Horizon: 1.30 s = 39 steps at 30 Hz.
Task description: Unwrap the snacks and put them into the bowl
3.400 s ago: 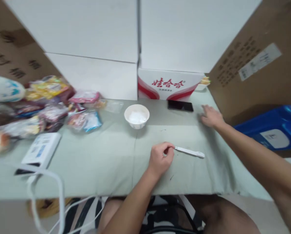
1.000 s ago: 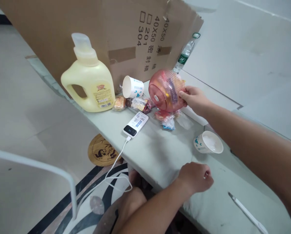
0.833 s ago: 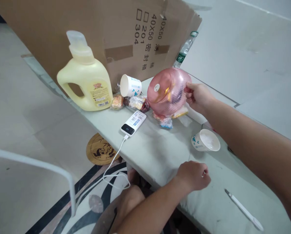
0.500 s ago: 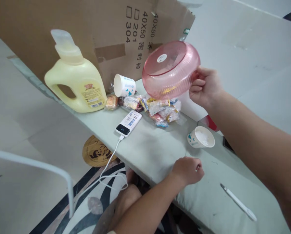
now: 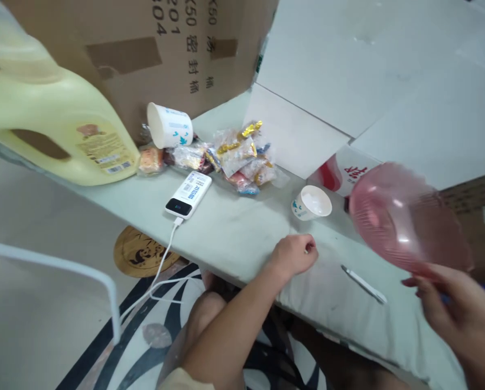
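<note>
My right hand (image 5: 456, 306) grips the rim of a ribbed pink plastic bowl (image 5: 405, 219), held tilted in the air at the right, above the pale green cloth on the table (image 5: 234, 227); both are blurred by motion. My left hand (image 5: 293, 254) rests on the cloth as a loose fist, and I cannot see anything in it. A white pen-like tool (image 5: 363, 283) lies on the cloth between my hands. A small white paper bowl (image 5: 312, 202) with white powder stands just beyond my left hand. A heap of wrapped snacks (image 5: 238, 160) lies uncovered further back.
A big yellow jug (image 5: 59, 135) stands at the left with a tipped paper cup (image 5: 169, 125) beside it. A white power bank (image 5: 189, 193) trails a cable off the table's edge. Cardboard (image 5: 145, 49) and white boxes (image 5: 348, 70) wall the back. A round panda mat (image 5: 141, 252) lies on the floor.
My right hand lifted the pink bowl off the snack heap and carried it right and down. The snacks now lie uncovered. My left hand stayed put, and my view swung right.
</note>
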Available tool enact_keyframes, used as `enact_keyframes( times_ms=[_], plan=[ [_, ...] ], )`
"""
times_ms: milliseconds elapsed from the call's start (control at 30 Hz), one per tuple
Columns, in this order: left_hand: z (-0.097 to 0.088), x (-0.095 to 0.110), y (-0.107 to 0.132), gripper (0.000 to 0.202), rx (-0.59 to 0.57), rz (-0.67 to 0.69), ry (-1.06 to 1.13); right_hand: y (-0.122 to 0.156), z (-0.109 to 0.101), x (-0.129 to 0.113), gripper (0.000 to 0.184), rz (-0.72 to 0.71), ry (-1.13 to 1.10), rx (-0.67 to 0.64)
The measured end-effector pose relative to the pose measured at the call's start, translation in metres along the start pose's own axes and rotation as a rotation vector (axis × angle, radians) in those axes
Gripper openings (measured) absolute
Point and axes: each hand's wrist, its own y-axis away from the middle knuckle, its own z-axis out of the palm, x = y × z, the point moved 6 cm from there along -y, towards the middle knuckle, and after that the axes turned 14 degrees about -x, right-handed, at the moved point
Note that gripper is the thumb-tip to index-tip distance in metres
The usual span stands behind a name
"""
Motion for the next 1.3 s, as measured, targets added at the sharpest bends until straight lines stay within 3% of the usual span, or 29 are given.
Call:
enact_keyframes(
  times_ms=[100,267,567,767,900,967,1067,1167,1300],
  plan=[
    [0.007,0.004,-0.006,0.024,-0.001,-0.003,-0.007,0.022,0.027,0.028,0.021,-0.040,0.110,-0.041],
    [0.016,0.008,-0.012,0.023,-0.018,-0.014,-0.029,0.026,0.067,0.063,0.028,0.013,0.232,-0.144],
    [0.012,0.006,-0.014,0.024,-0.001,-0.015,-0.064,0.005,0.099,0.063,0.033,0.046,0.216,-0.216],
    [0.004,0.003,-0.008,0.024,0.008,-0.011,-0.026,-0.005,0.095,0.057,0.034,0.066,0.239,-0.208],
    [-0.001,0.000,-0.003,0.026,0.024,-0.025,-0.008,-0.016,0.067,0.009,0.037,-0.009,0.167,-0.054],
    [-0.002,-0.002,-0.001,0.027,0.019,-0.058,-0.016,-0.031,0.067,-0.033,0.025,-0.124,0.044,-0.093],
    [-0.001,-0.005,-0.001,0.031,-0.018,-0.145,-0.071,-0.070,0.096,-0.106,0.019,-0.276,-0.102,-0.306],
    [0.003,-0.003,-0.002,0.035,-0.104,-0.188,-0.139,-0.124,0.141,-0.168,0.033,-0.313,-0.196,-0.446],
    [0.005,-0.003,0.001,0.036,-0.173,-0.221,-0.131,-0.192,0.201,-0.208,0.056,-0.243,-0.051,-0.473]
  ],
)
